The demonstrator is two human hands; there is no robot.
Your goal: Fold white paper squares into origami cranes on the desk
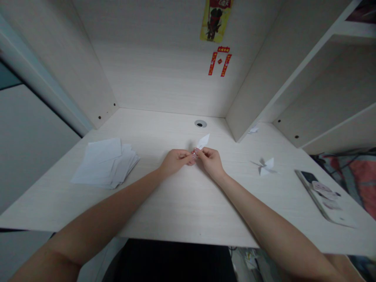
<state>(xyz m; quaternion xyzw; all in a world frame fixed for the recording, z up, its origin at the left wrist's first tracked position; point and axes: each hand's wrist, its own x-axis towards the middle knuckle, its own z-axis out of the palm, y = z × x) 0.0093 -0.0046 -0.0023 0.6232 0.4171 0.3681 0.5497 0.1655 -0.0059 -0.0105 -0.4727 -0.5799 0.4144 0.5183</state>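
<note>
A small folded piece of white paper (203,141) sticks up in a narrow point between my two hands, above the middle of the desk. My left hand (177,161) is closed, thumb and fingers pinching the paper's lower part. From the other side my right hand (212,160) pinches the same piece. Fingers cover most of its lower folds. Off to the right stands a finished-looking folded paper crane (266,166), its wings spread, apart from both hands.
A loose stack of white paper sheets (101,164) lies on the left of the pale desk (188,211). A phone (323,197) rests at the right. Behind are a cable hole (200,123) and an upright partition (255,78). Crumpled white paper (253,130) lies beside the partition.
</note>
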